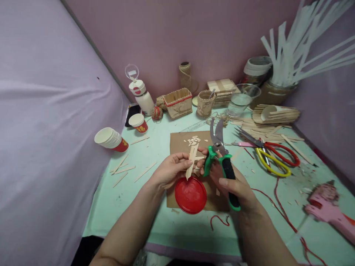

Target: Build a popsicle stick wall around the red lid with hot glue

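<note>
My left hand (174, 168) pinches a flat wooden stick (192, 162) between thumb and fingers, above the brown board. In my right hand (240, 188) are green-and-black pruning shears (219, 155), blades pointing up and away, parted at the tips. The fingertips of my right hand reach near the stick. Small cut wood chips (193, 140) lie in a pile on the brown board (177, 142), just beyond the stick. A round red lid (190, 195) sits on the board below my hands.
Scissors (266, 151) and a pink glue gun (327, 210) lie at right, with red cord (285, 214). Paper cups (111, 139), a white bottle (144, 99), a small basket (179, 105) and a clear cup of liquid (240, 103) stand left and behind.
</note>
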`<state>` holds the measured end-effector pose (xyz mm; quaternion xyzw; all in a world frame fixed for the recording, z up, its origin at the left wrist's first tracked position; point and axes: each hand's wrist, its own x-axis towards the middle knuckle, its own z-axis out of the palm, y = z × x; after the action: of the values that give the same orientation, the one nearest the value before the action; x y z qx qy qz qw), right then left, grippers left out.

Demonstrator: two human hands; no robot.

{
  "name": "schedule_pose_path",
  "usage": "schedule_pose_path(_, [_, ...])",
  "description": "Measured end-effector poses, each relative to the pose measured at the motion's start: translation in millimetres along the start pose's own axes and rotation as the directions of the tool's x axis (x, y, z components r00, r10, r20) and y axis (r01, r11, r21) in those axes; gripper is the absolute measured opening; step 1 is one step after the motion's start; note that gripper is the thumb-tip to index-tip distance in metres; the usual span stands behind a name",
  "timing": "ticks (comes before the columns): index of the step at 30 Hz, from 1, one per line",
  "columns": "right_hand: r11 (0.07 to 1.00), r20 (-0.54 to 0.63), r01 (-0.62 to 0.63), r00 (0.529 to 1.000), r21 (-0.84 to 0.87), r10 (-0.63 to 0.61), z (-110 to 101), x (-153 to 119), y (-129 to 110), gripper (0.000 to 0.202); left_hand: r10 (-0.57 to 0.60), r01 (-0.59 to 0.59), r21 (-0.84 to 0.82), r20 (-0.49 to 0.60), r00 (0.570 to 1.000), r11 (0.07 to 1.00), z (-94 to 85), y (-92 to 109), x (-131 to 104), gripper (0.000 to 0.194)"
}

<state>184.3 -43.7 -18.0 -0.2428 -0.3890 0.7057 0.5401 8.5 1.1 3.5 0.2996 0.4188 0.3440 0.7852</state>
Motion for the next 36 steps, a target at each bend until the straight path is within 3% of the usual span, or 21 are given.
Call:
schedule_pose_path(7, [0.996,-0.001,-0.073,0.997,0.053,0.073,-2.0,-0.8,2.8,0.059,0.124,-0.123,0.063,-0.005,0.992,0.990,-7.9,-17.1,-0.2,0.026])
schedule_pose_path(15, [0.992,-0.022,-0.122,0.992,-0.040,0.121,-3.8,-0.8,-1.5,0.060,0.183,-0.176,0.129,-0.044,0.982,0.976,-6.6,-22.5,1.7,0.024])
schedule_pose_path(25, [0.993,-0.048,-0.114,0.993,-0.033,0.112,-6.9,0.2,1.6,0.060,0.100,-0.091,0.093,-0.099,0.990,0.992,-4.2,-18.7,-0.2,0.037])
schedule_pose_path(29, [0.988,-0.033,-0.147,0.989,-0.042,0.146,-5.1,1.1,0.7,0.063,0.117,-0.115,0.055,-0.039,0.992,0.992,-3.0,-19.1,-0.5,0.036])
schedule_pose_path(36, [0.991,-0.033,-0.133,0.991,0.013,0.133,1.6,2.3,0.4,0.061,0.103,-0.102,0.019,-0.087,0.991,0.995,0.7,-19.5,-0.8,0.034])
